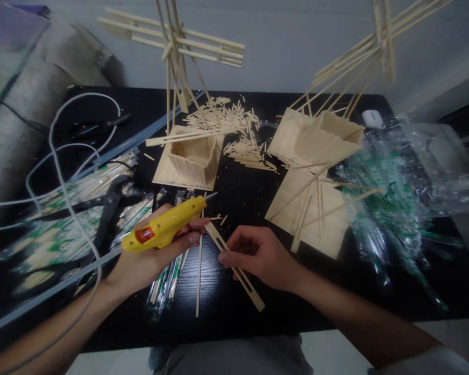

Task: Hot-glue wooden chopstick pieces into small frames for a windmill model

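Observation:
My left hand (152, 263) is closed around a yellow glue gun (166, 226), its metal nozzle pointing up and right. A clear glue stick runs out of the gun's back end. Between the fingers of my right hand (260, 255) is a narrow frame of wooden sticks (240, 273), slanting from upper left to lower right. The frame's upper end lies close to my left fingertips; whether they touch it I cannot tell. One loose wooden stick (199, 276) lies on the table between my hands.
Two wooden windmill-like models, a left one (193, 153) and a right one (316, 133), stand behind a flat wooden board (310, 208). Cut stick pieces (234, 122) lie in a heap. Pliers (111, 205), a white cable (58, 156), packed sticks and plastic wrappers (394, 192) surround them.

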A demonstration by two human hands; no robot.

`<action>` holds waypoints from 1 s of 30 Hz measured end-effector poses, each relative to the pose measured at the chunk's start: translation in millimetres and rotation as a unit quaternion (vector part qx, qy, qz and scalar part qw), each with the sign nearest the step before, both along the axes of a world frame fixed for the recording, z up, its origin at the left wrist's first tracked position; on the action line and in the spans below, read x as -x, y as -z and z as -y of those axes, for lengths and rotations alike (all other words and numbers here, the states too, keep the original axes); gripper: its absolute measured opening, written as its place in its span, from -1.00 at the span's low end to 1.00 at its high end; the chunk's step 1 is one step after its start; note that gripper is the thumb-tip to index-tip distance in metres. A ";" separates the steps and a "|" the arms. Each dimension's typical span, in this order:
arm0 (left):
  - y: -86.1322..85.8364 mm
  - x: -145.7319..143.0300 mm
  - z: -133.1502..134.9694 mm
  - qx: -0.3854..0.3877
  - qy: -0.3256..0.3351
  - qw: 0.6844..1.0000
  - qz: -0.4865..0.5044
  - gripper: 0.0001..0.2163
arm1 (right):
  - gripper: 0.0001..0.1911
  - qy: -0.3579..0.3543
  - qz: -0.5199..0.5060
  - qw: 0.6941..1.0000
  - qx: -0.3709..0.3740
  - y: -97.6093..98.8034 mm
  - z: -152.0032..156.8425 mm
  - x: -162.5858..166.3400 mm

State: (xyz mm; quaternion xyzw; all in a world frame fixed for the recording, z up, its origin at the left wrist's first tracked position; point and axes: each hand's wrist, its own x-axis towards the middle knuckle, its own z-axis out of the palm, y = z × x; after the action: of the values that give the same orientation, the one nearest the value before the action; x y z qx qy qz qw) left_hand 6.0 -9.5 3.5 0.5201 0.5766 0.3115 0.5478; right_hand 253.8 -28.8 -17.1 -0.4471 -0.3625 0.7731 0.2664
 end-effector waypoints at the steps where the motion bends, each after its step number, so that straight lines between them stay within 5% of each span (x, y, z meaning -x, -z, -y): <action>1: -0.1 -0.3 -0.5 0.001 0.001 1.000 0.006 -0.65 | -0.52 -0.001 -0.003 1.000 0.004 -0.1 -0.2 0.0; 14: -0.2 -0.6 -6.9 -0.060 0.014 0.998 0.018 -0.71 | -0.49 -0.052 0.017 0.998 -0.041 10.0 -4.5 -0.7; 30: 12.0 10.5 -12.6 -0.015 0.079 0.996 0.024 -0.77 | -0.45 -0.087 0.019 0.992 -0.086 9.6 -10.4 -1.8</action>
State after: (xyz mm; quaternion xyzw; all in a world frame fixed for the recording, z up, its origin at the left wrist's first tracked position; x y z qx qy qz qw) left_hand -4.5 3.1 -8.5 0.5648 0.5155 0.2884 0.5763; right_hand 255.6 -18.4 -26.7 -0.4042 -0.4703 0.7503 0.2291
